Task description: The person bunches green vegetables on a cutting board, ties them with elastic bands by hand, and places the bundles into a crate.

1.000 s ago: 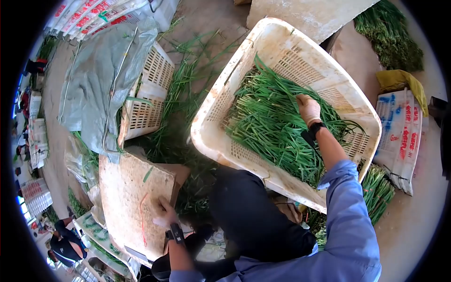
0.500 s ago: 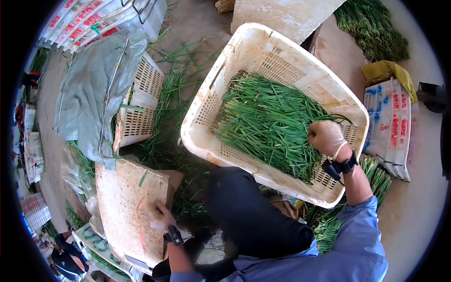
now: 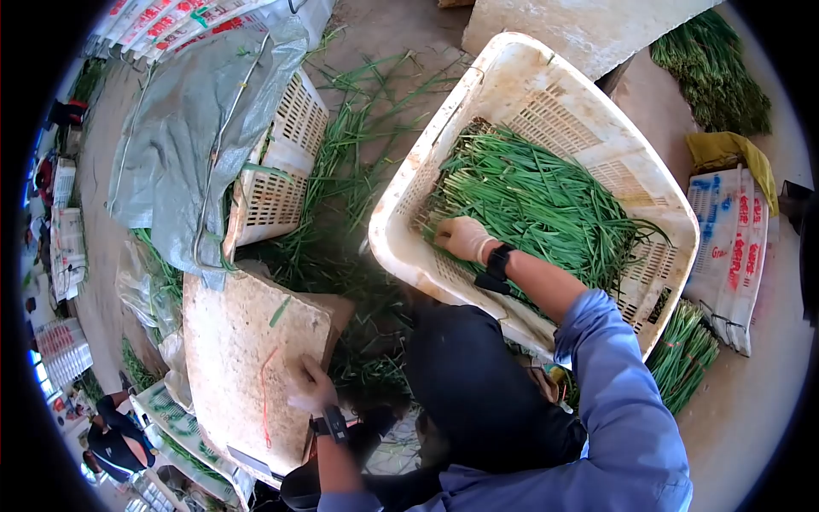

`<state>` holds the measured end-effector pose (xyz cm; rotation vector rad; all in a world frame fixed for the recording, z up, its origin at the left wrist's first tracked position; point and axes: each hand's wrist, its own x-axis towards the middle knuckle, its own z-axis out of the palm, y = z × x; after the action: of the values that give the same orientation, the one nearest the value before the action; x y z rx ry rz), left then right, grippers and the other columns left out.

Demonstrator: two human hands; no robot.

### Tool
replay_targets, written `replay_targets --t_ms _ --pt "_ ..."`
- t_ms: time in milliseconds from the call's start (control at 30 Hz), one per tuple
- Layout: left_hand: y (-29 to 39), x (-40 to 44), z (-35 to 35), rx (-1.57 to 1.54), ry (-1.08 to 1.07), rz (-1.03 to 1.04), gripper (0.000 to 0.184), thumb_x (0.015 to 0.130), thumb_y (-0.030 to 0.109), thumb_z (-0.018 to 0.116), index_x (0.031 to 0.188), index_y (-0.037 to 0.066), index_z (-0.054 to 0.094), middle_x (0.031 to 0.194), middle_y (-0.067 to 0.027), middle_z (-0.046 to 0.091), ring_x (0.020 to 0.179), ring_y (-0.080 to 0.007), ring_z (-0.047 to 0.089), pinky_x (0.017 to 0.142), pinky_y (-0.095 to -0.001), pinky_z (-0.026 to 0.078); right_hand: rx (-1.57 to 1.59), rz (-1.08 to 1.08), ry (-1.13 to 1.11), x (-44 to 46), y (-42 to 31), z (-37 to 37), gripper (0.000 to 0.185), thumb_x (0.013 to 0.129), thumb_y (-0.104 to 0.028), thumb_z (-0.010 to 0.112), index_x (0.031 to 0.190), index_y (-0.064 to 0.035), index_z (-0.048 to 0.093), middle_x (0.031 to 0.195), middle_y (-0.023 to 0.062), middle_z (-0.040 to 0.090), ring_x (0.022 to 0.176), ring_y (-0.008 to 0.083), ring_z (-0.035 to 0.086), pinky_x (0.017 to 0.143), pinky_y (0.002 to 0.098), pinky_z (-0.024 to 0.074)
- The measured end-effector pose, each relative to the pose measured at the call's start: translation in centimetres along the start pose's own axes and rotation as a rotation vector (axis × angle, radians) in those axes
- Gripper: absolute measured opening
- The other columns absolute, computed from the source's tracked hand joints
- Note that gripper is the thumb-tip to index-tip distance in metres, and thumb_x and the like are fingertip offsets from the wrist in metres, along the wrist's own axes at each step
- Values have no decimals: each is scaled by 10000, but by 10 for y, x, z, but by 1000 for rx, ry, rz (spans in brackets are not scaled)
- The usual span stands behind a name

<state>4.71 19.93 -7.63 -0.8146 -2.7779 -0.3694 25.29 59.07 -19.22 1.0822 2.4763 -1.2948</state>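
A heap of chives (image 3: 537,192), pale stem ends to the left and leaves to the right, lies in a large white plastic basket (image 3: 610,111). My right hand (image 3: 465,239), in a thin pale glove, is at the stem ends on the near left side of the heap. Its fingers are curled, and what lies under them is hidden. My left hand (image 3: 314,388) is over the right part of a stained, pale board (image 3: 230,350), its fingers smeared by motion. On that board lie a thin red strand (image 3: 264,401) and a bit of green leaf (image 3: 279,311).
A grey sheet (image 3: 183,154) covers another slatted basket (image 3: 286,154) at the left. Loose leaves (image 3: 350,162) litter the floor between the baskets. Chive bundles (image 3: 682,350) stand at the right, near a white printed crate (image 3: 729,239). A person (image 3: 119,439) is at the lower left.
My right hand has moved left across the basket, from the leafy end to the stem ends. My left hand remains over the board. The whole view has shifted slightly.
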Motion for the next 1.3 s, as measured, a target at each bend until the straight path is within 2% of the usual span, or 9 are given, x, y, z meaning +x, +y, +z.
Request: replay_targets --t_ms 167,233,333,433,633,900,1100,1167,1300 --pt "-1 -1 -1 7 6 18 202 1008 270 734 873 127 690 731 -119 652 561 -346 650 484 -487 486 255 -38 121 0 17 -9 384 923 -265 736 1252 -67 726 1035 194 781 983 384 743 872 446 586" --pt "3 0 -3 -8 -3 0 192 1012 250 733 874 124 691 726 -114 648 547 -330 641 477 -472 480 198 43 132 -21 29 -35 362 935 -283 731 1223 -64 734 1057 191 780 977 390 740 862 456 586" --pt "1 -1 0 -40 2 12 182 1020 228 728 877 121 692 723 -105 645 527 -306 630 466 -449 472 8 118 113 -67 45 -59 342 944 -329 727 1142 -50 741 1009 186 773 942 391 735 840 471 583" --pt "-2 -1 0 -34 4 31 173 1023 211 724 878 122 693 722 -95 643 516 -294 627 457 -435 467 -342 72 33 -108 62 -43 593 887 -491 778 1227 -15 681 1126 214 723 1077 406 683 893 496 551" --pt "-3 -3 2 -21 13 3 193 1028 233 718 871 125 689 726 -85 647 523 -295 639 464 -443 473 -714 37 -16 -121 64 -11 837 790 -566 841 1329 19 580 1102 134 662 1046 314 643 811 459 504" --pt "5 -1 -3 -7 -25 -35 233 1038 280 701 857 135 672 725 -94 670 541 -311 643 488 -467 486 -860 32 -147 -98 63 3 621 794 -350 830 1251 4 602 1095 127 651 1030 291 633 810 436 491" --pt "6 0 -4 -39 -22 -30 258 1044 298 692 854 124 668 724 -111 669 554 -329 651 502 -476 495 -887 22 38 -78 87 24 246 883 -131 690 1114 -68 637 951 96 689 936 288 677 779 433 505" --pt "5 0 -4 -53 -18 -28 254 1044 297 692 860 123 674 729 -120 670 562 -338 657 504 -479 497 -845 -9 46 -72 93 19 200 899 -106 665 1096 -86 644 904 96 698 888 290 694 762 434 513" --pt "3 0 -3 -33 -4 -5 229 1040 297 697 889 123 691 752 -127 672 575 -358 668 503 -491 502 -469 88 -60 -63 101 -15 347 863 -73 653 1210 -66 661 999 212 757 973 412 735 817 516 569"
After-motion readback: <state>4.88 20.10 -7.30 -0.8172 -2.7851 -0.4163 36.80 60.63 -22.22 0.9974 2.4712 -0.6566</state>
